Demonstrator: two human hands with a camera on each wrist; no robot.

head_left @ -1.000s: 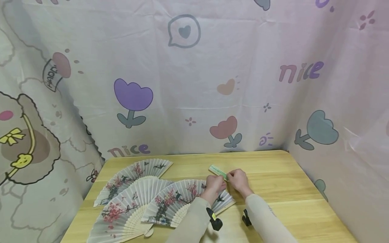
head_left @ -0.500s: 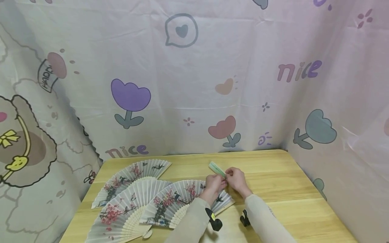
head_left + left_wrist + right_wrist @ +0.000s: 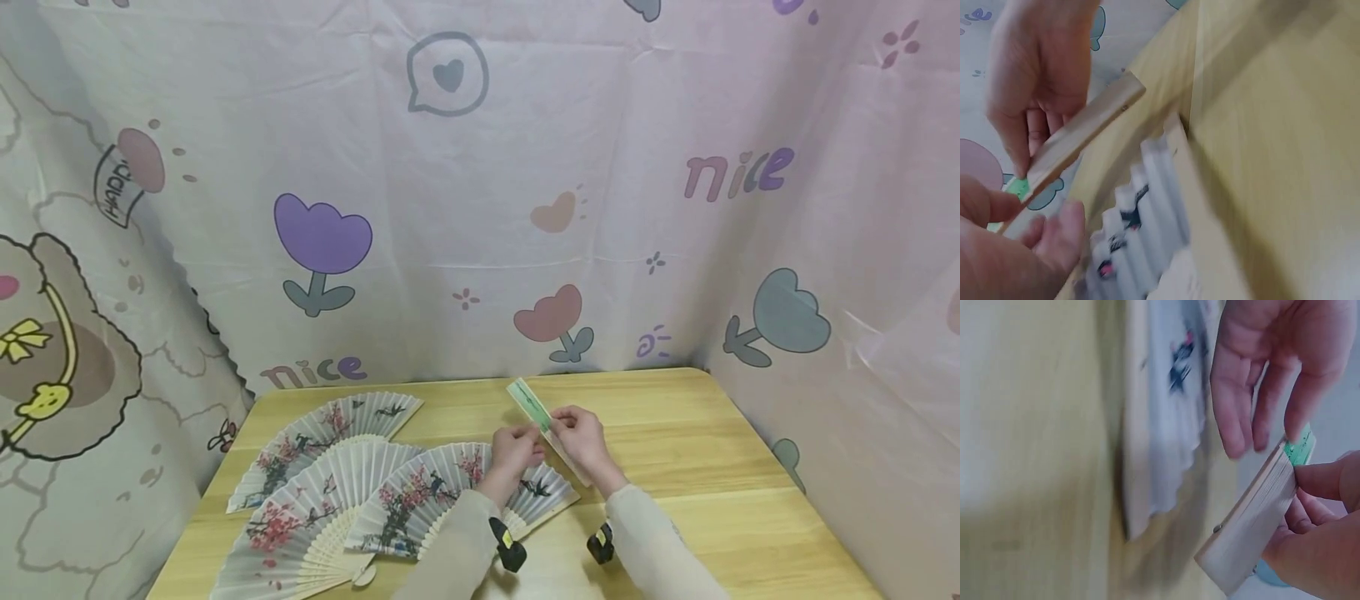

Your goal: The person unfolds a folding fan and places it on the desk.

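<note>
My right hand (image 3: 581, 437) pinches a folded folding fan (image 3: 525, 394) between thumb and fingers. The fan slants over the table, with pale wooden slats (image 3: 1244, 537) and a green printed part (image 3: 1300, 449) toward one end. My left hand (image 3: 512, 457) is beside it. In the right wrist view, a digit of the left hand (image 3: 1285, 337) touches the green part while its other fingers spread apart from the fan. Just below the hands lies an open fan (image 3: 408, 500) of pale pleated cloth with pink blossoms and birds, partly hidden by my left forearm.
Two more open blossom fans overlap on the table's left: one at the back (image 3: 288, 454) and one in front (image 3: 277, 533). The wooden table (image 3: 712, 467) meets a printed curtain (image 3: 465, 208) at its back edge. Black wrist cameras hang beneath both sleeves.
The folded fan has lifted and turned to a steeper slant, and more of its length shows. My left hand has shifted slightly left; the right hand keeps hold. The open fans stay in place.
</note>
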